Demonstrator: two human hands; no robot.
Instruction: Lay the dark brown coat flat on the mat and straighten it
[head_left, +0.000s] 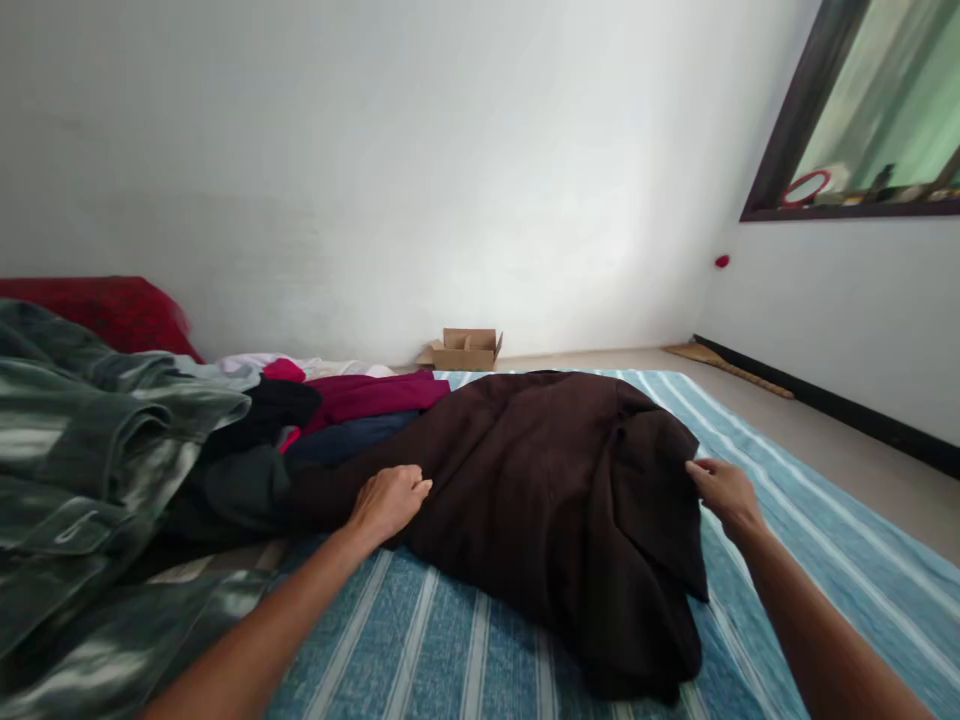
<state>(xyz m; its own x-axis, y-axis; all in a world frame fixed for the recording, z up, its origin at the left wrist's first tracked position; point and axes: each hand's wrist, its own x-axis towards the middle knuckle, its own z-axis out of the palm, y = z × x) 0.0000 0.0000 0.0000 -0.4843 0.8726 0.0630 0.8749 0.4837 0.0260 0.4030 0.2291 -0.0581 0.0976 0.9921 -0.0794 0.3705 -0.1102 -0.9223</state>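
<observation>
**Across the striped mattress: a dark garment gripped at both edges**

On the near middle of the blue-and-white striped mattress cover [465,640] lies a large dark brown cloth garment [555,490], bunched and folded over itself on its right side. The left hand [390,500] rests on the garment's left edge with fingers curled, seemingly pinching the cloth, though the grip itself is hidden. The right hand [724,490] pinches the fabric's right edge between thumb and fingers.

Just left of the garment sits a heap of mixed clothes, maroon, navy and black [330,420], touching or overlapping its far left corner. Pulling from here could drag part of that heap along, since the boundary between them is hard to tell. The doubled-over right flap may also stay creased if tugged unevenly. A rumpled green plush blanket [90,470] crowds the near left.
</observation>
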